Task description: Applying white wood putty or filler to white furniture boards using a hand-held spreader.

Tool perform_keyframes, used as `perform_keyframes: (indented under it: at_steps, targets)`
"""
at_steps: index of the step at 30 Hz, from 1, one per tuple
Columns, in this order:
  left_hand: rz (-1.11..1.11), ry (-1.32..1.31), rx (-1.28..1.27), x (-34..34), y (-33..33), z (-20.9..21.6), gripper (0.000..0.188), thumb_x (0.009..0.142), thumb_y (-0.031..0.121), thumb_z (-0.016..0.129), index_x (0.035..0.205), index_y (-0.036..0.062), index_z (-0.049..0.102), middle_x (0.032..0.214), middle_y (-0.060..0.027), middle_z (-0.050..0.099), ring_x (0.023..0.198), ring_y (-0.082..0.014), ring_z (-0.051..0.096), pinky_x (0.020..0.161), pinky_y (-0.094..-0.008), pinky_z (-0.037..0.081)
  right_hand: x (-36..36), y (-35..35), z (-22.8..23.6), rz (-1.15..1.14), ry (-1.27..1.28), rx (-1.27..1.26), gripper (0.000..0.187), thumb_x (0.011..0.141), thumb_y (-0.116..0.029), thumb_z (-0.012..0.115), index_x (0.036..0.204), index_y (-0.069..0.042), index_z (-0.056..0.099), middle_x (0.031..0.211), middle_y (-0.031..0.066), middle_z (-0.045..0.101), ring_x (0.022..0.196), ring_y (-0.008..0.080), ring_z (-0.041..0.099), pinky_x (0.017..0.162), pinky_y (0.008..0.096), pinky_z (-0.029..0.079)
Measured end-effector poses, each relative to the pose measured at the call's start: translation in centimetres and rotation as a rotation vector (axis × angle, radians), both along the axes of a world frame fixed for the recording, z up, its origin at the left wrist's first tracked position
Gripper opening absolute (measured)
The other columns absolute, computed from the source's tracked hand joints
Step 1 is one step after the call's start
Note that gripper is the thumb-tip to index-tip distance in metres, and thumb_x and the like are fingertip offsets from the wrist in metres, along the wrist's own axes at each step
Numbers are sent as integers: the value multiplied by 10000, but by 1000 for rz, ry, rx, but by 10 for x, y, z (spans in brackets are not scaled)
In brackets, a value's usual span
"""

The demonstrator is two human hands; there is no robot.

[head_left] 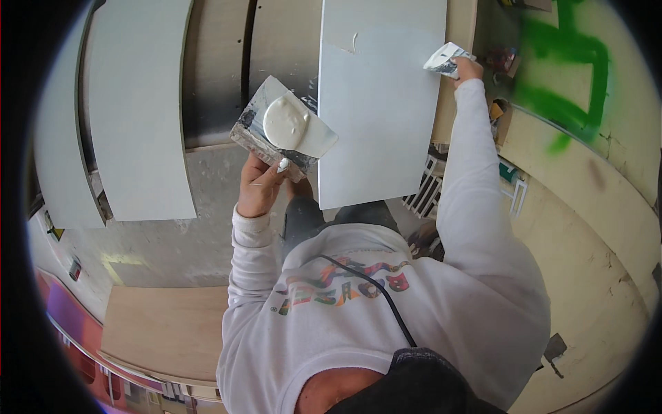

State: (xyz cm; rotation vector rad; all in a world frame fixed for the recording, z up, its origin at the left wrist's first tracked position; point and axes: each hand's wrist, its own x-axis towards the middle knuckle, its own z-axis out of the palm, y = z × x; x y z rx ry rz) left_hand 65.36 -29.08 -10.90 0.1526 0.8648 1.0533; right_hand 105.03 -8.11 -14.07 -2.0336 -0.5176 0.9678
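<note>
My left hand [258, 188] grips the lower edge of a flat rectangular filler board [318, 135], held tilted to the left of the white panel [379, 138]. A round mound of white filler paste [286, 123] lies on the board, whose edges are crusted and grey. My right hand [469, 70] is closed on a putty knife [443, 59] smeared with white paste. The knife is over the panel's right edge; whether its blade touches the surface I cannot tell. A small pale curved mark [354, 43] shows near the panel's far end. The fingers' undersides are hidden.
Two more long white panels [141, 117] [62, 131] lie to the left, over dark-edged boards [214, 76]. A plywood sheet [165, 331] is at the lower left. On the right are a pale surface with green paint [600, 76] and a white slatted rack [429, 185].
</note>
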Motion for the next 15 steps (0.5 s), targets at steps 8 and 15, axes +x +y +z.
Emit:
perform_keyframes:
  at_steps: [8,15]
  targets:
    - [-16,-22,-5,0,2,1,357,779,27,516,1119,31,409,1001,-57,536,870,-138,530,733,-259,418,14,71,-45,-10,-199,-284,289,659,-46,467,933,23,528,866,172,573,757,289,592,528,457,482]
    - [-24,-81,14,-1,-1,-6,347,795,-22,471,1131,1,389,1054,-81,508,940,-146,500,815,-273,393,16,99,-45,912,-1029,-504,364,619,-184,508,901,38,567,925,220,570,853,328,561,761,352,433]
